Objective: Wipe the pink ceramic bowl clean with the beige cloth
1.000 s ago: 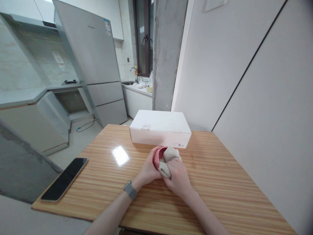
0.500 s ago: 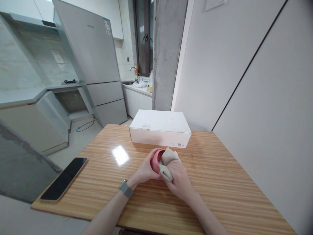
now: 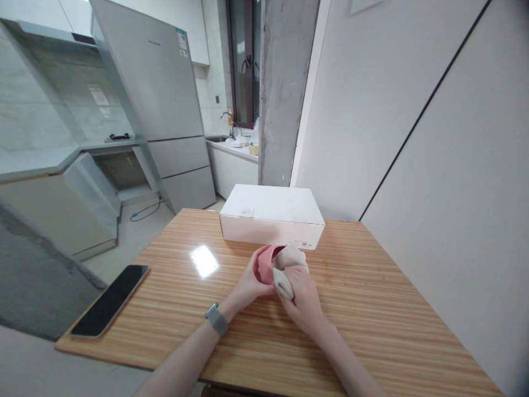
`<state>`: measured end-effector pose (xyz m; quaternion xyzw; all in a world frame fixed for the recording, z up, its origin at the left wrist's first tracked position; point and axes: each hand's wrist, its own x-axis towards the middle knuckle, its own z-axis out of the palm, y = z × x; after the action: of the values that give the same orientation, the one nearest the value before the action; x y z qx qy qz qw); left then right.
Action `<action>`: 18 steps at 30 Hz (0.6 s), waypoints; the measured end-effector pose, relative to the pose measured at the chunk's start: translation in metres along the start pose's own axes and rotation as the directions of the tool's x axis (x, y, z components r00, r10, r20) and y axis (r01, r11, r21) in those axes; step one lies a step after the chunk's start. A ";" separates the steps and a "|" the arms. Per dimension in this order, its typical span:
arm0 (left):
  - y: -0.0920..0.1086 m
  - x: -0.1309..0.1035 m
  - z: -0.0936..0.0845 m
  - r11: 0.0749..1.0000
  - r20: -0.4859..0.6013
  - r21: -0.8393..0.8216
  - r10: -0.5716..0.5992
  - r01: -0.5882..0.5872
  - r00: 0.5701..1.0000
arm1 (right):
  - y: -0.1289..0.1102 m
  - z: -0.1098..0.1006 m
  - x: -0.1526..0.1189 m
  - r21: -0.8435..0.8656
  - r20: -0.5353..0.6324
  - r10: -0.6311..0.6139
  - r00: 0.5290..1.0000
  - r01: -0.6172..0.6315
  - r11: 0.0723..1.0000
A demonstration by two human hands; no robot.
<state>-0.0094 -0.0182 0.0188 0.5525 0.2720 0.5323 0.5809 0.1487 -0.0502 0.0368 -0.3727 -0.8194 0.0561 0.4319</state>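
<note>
A pink cup-like container (image 3: 266,266) is tilted above the wooden table, its opening turned toward the right. My left hand (image 3: 251,284) is wrapped round its left side and underside. A beige cloth (image 3: 290,258) is bunched in my right hand (image 3: 301,292), which grips it closed at the container's mouth. Part of the cloth covers the opening, so the inside is mostly hidden, and so are some of my right fingertips.
A white box (image 3: 270,215) lies on the wooden table (image 3: 372,309) just beyond my hands. At the table's left edge rests a black phone (image 3: 111,300). A fridge (image 3: 152,94) and a sink counter stand behind; a pale wall rises on the right.
The pink container has turned slightly and shifted a little up and away in my left hand. My right hand has moved slightly up and right with the cloth.
</note>
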 end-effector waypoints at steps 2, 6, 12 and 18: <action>0.000 0.000 0.003 0.998 -0.017 -0.055 -0.022 0.021 1.000 | 0.001 0.002 0.000 0.028 -0.034 -0.011 0.999 0.011 1.000; 0.003 -0.002 0.009 0.982 0.004 -0.170 -0.088 0.087 0.996 | 0.002 0.003 0.001 0.054 -0.070 -0.003 0.998 0.007 0.999; -0.002 -0.004 0.013 0.885 0.022 -0.419 -0.214 0.204 0.976 | -0.001 0.003 0.003 0.037 -0.063 -0.003 0.998 0.006 0.999; -0.009 -0.001 0.006 0.853 -0.037 -0.470 -0.274 0.225 0.961 | -0.011 0.011 0.003 0.026 -0.050 -0.029 0.998 0.030 0.999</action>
<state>-0.0011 -0.0198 0.0112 0.3305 0.2367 0.5292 0.7448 0.1332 -0.0534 0.0358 -0.3561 -0.8129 0.0514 0.4579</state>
